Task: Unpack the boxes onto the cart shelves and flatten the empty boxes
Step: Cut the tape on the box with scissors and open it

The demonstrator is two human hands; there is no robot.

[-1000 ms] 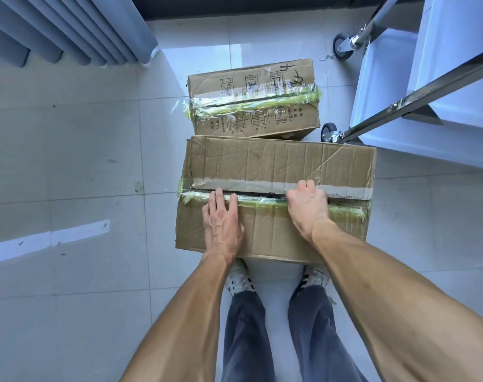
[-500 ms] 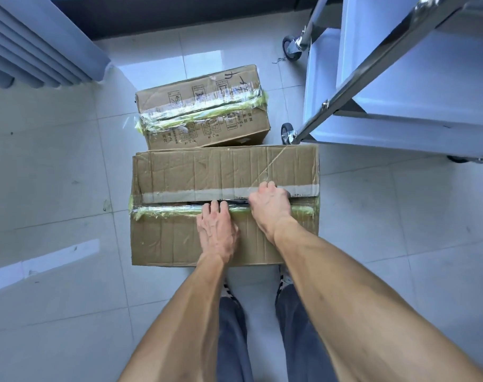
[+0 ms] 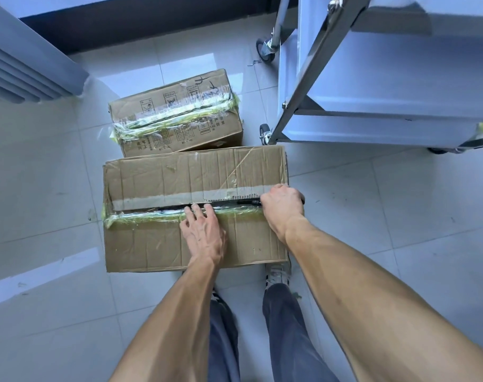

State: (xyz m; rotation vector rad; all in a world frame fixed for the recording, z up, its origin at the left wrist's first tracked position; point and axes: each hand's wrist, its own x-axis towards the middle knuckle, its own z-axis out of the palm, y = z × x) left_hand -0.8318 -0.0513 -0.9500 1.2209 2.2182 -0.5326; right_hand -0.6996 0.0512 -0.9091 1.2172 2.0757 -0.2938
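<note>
Right grip (image 3: 283,205) at box (image 3: 179,175) seam's right edge; left grip (image 3: 204,232) flat.

The person's arms were bare from the hands up to the frame's edge, with no sleeve, watch or ring in sight. The left hand (image 3: 204,235) and right hand (image 3: 283,209) wore no gloves; veins and tendons stood out along both forearms. The legs were covered by loose dark blue-grey trousers (image 3: 287,334), creased lengthwise. Below the cuffs showed pale sneakers; the right sneaker (image 3: 276,274) was whitish-grey with darker panels and laces, while the left sneaker (image 3: 215,295) was mostly hidden, only a patterned black-and-white bit visible.
</note>
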